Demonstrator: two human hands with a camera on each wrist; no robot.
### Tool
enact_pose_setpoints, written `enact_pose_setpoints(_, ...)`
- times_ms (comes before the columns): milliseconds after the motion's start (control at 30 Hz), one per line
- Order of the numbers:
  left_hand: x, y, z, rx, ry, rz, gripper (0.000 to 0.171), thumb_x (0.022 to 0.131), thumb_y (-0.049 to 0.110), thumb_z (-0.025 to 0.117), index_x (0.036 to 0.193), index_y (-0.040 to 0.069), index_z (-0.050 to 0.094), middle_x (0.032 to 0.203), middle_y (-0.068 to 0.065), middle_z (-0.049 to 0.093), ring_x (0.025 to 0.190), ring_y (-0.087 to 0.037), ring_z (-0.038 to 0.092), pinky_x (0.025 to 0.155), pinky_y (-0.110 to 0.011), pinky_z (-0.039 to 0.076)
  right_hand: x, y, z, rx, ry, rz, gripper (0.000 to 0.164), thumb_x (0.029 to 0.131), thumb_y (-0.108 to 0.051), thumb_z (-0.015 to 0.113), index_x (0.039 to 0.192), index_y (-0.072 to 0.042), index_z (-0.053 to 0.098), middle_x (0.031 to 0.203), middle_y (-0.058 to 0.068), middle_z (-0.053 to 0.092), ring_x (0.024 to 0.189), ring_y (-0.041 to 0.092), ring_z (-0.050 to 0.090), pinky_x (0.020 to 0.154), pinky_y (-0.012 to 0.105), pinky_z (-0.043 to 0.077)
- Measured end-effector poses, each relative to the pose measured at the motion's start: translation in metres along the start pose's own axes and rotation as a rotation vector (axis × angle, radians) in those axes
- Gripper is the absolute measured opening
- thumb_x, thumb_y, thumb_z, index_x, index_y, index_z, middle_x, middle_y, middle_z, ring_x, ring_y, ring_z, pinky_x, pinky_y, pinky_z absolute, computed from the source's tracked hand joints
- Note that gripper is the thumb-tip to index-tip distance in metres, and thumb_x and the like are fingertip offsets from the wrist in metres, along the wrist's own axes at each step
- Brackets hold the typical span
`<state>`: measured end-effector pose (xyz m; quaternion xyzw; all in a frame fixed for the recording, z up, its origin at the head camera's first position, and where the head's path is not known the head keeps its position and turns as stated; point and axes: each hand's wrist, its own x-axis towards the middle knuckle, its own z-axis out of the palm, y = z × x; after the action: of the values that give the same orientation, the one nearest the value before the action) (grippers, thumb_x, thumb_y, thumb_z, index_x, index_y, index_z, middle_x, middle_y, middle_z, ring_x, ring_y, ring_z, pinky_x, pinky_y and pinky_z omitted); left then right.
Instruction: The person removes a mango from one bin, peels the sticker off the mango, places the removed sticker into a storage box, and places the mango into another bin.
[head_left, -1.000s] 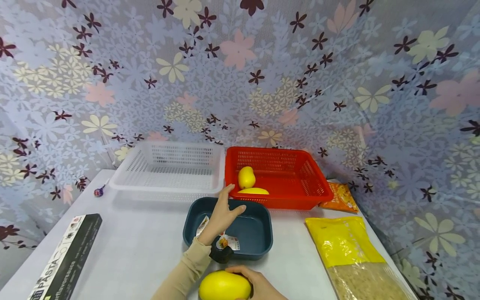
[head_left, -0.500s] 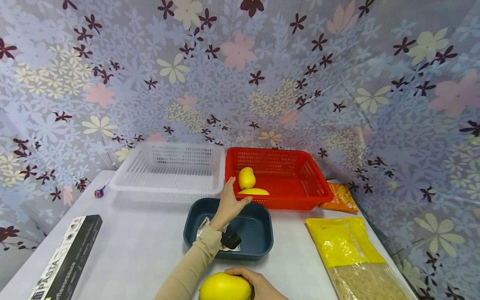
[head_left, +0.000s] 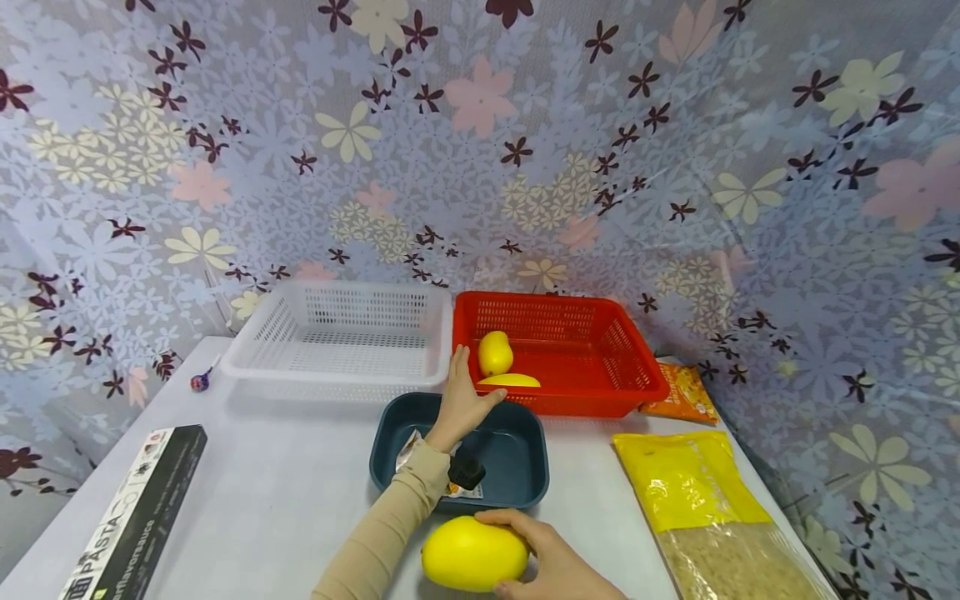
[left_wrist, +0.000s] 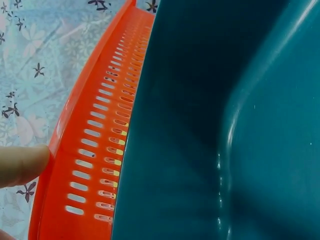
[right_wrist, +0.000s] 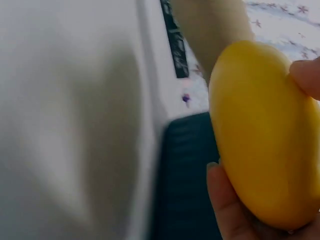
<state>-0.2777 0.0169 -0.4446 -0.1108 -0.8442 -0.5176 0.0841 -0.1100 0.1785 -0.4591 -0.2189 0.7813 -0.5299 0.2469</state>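
Observation:
My right hand [head_left: 558, 554] grips a large smooth yellow mango [head_left: 475, 554] in front of the dark teal tub [head_left: 536, 467]. In the right wrist view the mango [right_wrist: 265, 135] fills the right side, with fingertips on both its sides. Over the tub reaches my left hand [head_left: 460, 404], fingers extended and thumb spread, near the front left corner of the red basket [head_left: 570, 404]. A fingertip overlaps the rim of the red basket [left_wrist: 75, 135] in the left wrist view. Inside that basket lie a yellow fruit [head_left: 495, 353] and another yellow piece [head_left: 512, 381], partly hidden by the front wall.
A white basket [head_left: 337, 379] stands left of the red one. Printed packets [head_left: 465, 490] lie in the tub, partly hidden by my left wrist. A black-and-white pasta box [head_left: 138, 508] and a lollipop [head_left: 200, 382] are at left; a yellow bag [head_left: 690, 483] and an orange packet [head_left: 682, 393] at right.
My left hand has moved forward and right over the tub, toward the red basket. The right hand has brought the mango up and a little to the right, closer to the tub.

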Motion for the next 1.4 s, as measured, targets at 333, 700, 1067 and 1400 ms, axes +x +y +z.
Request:
enact_pose_setpoints(333,0.001,-0.001,0.000,0.006,0.001,0.005,0.092,0.084,0.024,0.071,0.152,-0.005,0.017,0.161,-0.022,0.014,0.146,-0.041,0.023,0.117,-0.056,0.026,0.008,-0.008,-0.049,-0.214,0.366,-0.299,0.062,0.085,-0.015,0.074,0.140,-0.017,0.046,0.140,0.011,0.052,0.116,0.002,0.051,0.098,0.016,0.046)
enact_pose_setpoints(700,0.002,-0.004,0.000,0.008,0.013,0.013,0.093,0.083,0.026,0.072,0.151,-0.006,0.018,0.160,-0.023,0.015,0.145,-0.043,0.025,0.115,-0.057,0.028,0.050,-0.016,-0.118,-0.186,0.665,-0.284,0.064,0.088,-0.009,0.069,0.145,-0.014,0.039,0.145,0.013,0.043,0.117,0.015,0.048,0.097,0.012,0.042)
enact_pose_setpoints(1067,0.004,-0.004,0.000,0.012,0.022,0.018,0.092,0.083,0.024,0.073,0.151,-0.006,0.019,0.160,-0.022,0.017,0.145,-0.041,0.025,0.116,-0.054,0.027,0.106,-0.021,-0.157,-0.302,0.879,-0.128,0.064,0.090,-0.021,0.067,0.146,-0.011,0.038,0.145,0.016,0.044,0.118,0.036,0.048,0.099,0.054,0.044)
enact_pose_setpoints(1400,0.001,-0.003,-0.001,0.005,0.007,0.024,0.091,0.083,0.024,0.072,0.151,-0.005,0.019,0.159,-0.023,0.016,0.144,-0.042,0.027,0.116,-0.056,0.028,0.140,-0.017,-0.166,-0.342,0.954,0.003,0.066,0.089,-0.028,0.064,0.146,-0.009,0.037,0.142,0.019,0.044,0.119,0.038,0.046,0.099,0.055,0.041)
